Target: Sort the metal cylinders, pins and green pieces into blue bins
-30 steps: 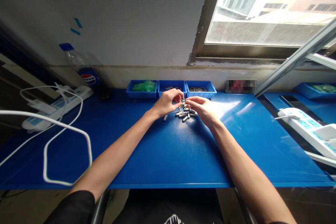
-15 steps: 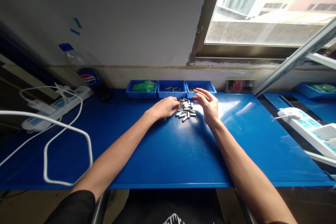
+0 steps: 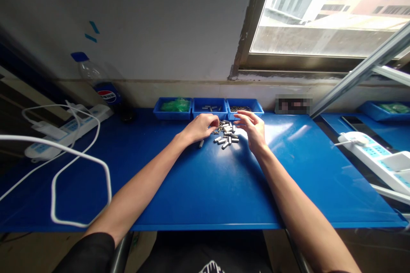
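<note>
A small pile of short silver metal pieces with dark ends [image 3: 226, 140] lies on the blue table [image 3: 205, 192], with thin brass-coloured pieces [image 3: 220, 128] at its far left. My left hand [image 3: 201, 129] is at the pile's left edge, its fingers curled and thumb drawn in. Whatever is between those fingertips is hidden. One lone silver piece [image 3: 201, 143] rests just below that hand. To the right of the pile hovers my right hand [image 3: 253, 130], fingers stretched and apart, with nothing visible in it.
Three blue bins line the wall: one with green plastic [image 3: 174, 105], one with silver pieces [image 3: 209, 108], one with thin dark pieces [image 3: 240, 108]. A cola bottle [image 3: 107, 94], white cables [image 3: 109, 175] and a power strip [image 3: 68, 130] are left. Another power strip [image 3: 373, 149] is right.
My left hand has shifted slightly up and away from the pile, uncovering the lone silver piece below it. My right hand has barely moved, its fingers a little lower.
</note>
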A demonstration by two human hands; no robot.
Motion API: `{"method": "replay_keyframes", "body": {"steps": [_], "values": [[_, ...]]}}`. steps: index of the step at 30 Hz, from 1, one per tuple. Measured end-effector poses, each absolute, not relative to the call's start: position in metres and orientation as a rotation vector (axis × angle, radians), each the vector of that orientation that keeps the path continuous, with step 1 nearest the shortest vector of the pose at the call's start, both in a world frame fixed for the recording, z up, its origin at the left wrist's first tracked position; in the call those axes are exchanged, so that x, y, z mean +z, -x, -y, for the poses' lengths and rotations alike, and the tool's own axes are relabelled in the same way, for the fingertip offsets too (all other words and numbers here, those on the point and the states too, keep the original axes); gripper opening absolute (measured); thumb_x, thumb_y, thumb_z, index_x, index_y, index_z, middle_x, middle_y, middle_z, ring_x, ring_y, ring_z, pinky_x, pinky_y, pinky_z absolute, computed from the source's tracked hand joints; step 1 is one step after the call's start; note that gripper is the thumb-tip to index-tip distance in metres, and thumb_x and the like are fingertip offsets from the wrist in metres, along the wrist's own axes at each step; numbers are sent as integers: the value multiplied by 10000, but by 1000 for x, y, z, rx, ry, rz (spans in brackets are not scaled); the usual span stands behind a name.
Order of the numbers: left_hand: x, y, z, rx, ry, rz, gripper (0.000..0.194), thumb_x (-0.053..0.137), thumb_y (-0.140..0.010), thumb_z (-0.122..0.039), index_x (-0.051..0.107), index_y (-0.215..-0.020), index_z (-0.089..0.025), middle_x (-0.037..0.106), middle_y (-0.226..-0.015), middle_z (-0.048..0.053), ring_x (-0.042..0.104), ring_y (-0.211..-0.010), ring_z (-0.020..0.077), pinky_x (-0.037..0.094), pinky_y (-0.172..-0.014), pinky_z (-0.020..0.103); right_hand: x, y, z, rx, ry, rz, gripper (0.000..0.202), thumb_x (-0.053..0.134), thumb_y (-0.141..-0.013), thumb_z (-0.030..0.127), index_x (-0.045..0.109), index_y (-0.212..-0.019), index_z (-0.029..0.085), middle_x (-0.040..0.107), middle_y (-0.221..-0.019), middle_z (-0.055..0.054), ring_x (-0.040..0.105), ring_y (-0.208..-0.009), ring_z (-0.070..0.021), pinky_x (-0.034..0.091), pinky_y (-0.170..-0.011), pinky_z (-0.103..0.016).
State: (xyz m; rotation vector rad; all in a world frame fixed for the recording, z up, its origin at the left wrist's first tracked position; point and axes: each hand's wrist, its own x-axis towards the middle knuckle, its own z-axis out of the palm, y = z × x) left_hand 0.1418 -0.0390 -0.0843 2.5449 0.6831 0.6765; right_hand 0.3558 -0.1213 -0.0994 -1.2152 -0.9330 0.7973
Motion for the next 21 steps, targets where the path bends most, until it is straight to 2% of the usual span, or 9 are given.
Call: {"method": "replay_keyframes", "body": {"steps": [6,10,15,18,21], "values": [[-74,-144,45,927,-2405,-669,106,721,-848,-120,651,-901,-179,697,-825,5,666,-752,157,511,-723,268,-99,-353,124,877,1217,1040,383,847,-793,523,800,-1055,248,785,-854,-30,700,-740,-195,579,-747,-360],[-71,-144,49,937,-2400,-663,161,744,-829,-96,633,-908,-182,689,-805,-9,666,-732,145,499,-706,253,-95,-348,129,956,1206,1122,394,877,-768,542,816,-998,228,792,-853,-38,705,-746,-198,581,-787,-370],[-70,-145,50,903,-2433,-692,150,734,-839,-87,632,-905,-176,689,-796,-3,664,-722,143,489,-696,249,-94,-346,131,1010,1196,1174,374,891,-756,554,831,-927,226,779,-781,-35,696,-716,-200,578,-758,-363],[-71,-144,49,888,-2456,-757,145,761,-837,-134,646,-916,-172,695,-816,7,661,-741,155,489,-698,256,-95,-347,129,975,1192,1179,380,891,-753,556,833,-921,220,783,-782,-39,709,-722,-208,591,-762,-370],[-72,-142,46,721,-2512,-808,132,786,-843,-210,686,-915,-163,726,-850,32,674,-775,178,494,-707,271,-98,-350,126,836,1179,1093,382,897,-752,541,823,-936,214,803,-843,-52,743,-767,-225,613,-811,-401]]}}
